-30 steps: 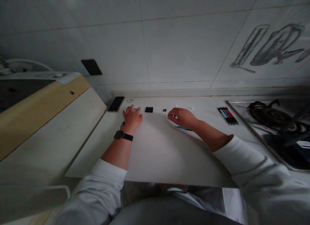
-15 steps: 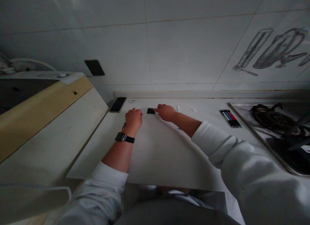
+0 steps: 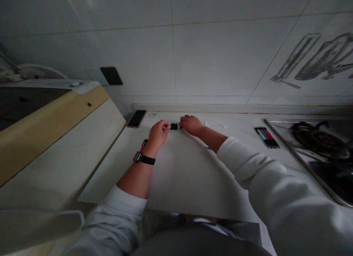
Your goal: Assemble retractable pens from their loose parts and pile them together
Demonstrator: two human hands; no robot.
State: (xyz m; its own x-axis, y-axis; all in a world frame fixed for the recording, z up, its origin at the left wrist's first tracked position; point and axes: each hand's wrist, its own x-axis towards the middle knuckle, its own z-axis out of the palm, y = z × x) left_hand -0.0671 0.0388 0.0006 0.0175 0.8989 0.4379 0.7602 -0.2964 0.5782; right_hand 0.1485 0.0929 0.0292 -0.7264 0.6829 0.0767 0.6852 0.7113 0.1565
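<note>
My left hand (image 3: 159, 134), with a dark watch (image 3: 143, 158) on its wrist, pinches a small whitish piece at its fingertips. Just right of those fingertips a short row of small black ribbed parts (image 3: 174, 126) lies on the white countertop (image 3: 182, 175). On the other side of the row is my right hand (image 3: 192, 125), its fingers bent down and closed on a small black piece (image 3: 181, 128), mostly hidden. A red and black object (image 3: 144, 144) lies partly behind my left wrist. Thin white sticks (image 3: 206, 124) rest beyond my right hand.
Several pens (image 3: 267, 137) lie side by side near the gas stove (image 3: 317, 145) on the right. A phone (image 3: 137, 118) and a thin ring (image 3: 152, 115) are at the back left. A small white bit (image 3: 223, 126) lies toward the back. A tiled wall (image 3: 209, 65) closes off the rear.
My right hand has drawn slightly right, away from the black row, with a small black piece at its fingers. My left hand has come closer to the row, its whitish piece now showing.
</note>
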